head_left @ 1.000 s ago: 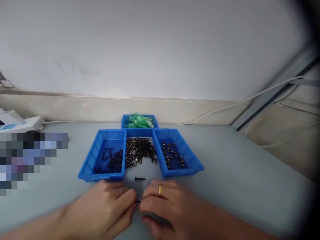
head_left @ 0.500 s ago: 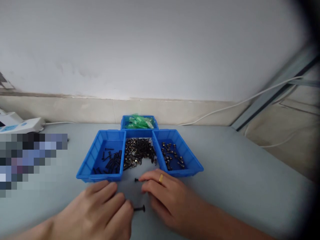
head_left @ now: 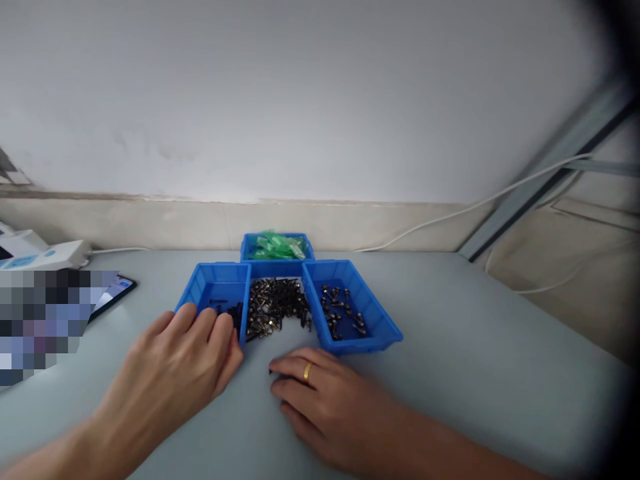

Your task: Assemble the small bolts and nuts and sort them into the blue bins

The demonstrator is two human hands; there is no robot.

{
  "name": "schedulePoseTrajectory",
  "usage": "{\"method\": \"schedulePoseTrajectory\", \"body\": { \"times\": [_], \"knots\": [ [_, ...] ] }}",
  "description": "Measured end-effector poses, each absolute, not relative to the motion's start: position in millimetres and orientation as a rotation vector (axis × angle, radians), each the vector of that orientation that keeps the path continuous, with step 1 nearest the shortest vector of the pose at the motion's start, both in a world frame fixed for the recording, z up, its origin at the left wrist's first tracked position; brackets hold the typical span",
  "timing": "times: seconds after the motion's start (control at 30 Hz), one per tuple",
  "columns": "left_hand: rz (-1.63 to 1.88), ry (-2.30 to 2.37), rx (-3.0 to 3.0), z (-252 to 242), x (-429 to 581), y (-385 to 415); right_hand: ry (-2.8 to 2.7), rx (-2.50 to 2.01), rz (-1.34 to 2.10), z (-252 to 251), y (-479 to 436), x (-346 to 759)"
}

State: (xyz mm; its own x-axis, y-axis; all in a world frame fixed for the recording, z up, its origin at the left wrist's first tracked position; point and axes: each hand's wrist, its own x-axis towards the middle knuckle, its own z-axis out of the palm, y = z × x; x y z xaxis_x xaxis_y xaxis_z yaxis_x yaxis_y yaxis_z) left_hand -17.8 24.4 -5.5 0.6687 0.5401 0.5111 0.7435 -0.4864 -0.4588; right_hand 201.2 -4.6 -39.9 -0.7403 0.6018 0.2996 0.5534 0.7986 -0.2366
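My left hand (head_left: 175, 353) hangs over the near edge of the left blue bin (head_left: 205, 272), fingers curled closed; whatever is in them is hidden from me. Black screws (head_left: 235, 312) lie in that bin, partly covered by the hand. On the grey table, my right hand (head_left: 320, 393), with a gold ring, has bent fingers drawn together at a dark screw (head_left: 271, 371). Only the screw's end shows at the index fingertip. A pile of mixed black and brassy screws (head_left: 280, 300) lies between the bins, just beyond the right hand.
The right blue bin (head_left: 383, 330) holds several screws with larger heads. Behind the pile, another blue bin (head_left: 277, 268) contains green plastic bags (head_left: 275, 245). A phone (head_left: 117, 293), partly pixelated, and a white power strip (head_left: 65, 253) are at left. A white cable (head_left: 425, 229) runs along the wall.
My left hand has moved forward and left from the table to the left bin; the black screw that stuck out of it is out of sight. My right hand has shifted slightly left.
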Motion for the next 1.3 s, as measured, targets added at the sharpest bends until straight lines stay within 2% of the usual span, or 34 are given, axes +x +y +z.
{"method": "schedulePoseTrajectory", "body": {
  "times": [0.1,0.23,0.33,0.5,0.9,1.03,1.3],
  "knots": [
    [-0.434,-0.896,-2.208,-2.7,-16.5,21.6,-2.687,-0.833,0.231,-39.3,-2.6,202.8],
    [-0.586,-0.552,-2.410,-7.9,-12.0,9.0,-2.706,-0.800,0.187,-43.9,-0.9,204.2],
    [-0.524,-0.434,-2.669,-17.9,-7.2,-0.1,-2.666,-0.836,0.217,-44.6,-1.5,204.2],
    [-0.482,-0.469,-2.802,-28.9,-3.6,2.4,-2.642,-0.849,0.227,-40.3,-3.6,203.3],
    [-0.445,-0.402,-2.920,-27.1,-6.0,9.5,-2.607,-0.573,0.329,-35.1,-2.1,205.5],
    [-0.448,-0.420,-2.930,-29.6,-6.6,10.4,-2.538,-0.615,0.355,-34.9,-3.8,204.6],
    [-0.659,-0.547,-2.921,-39.2,-6.1,11.8,-2.583,-0.977,0.363,-36.7,-5.6,203.4]
  ]
}}
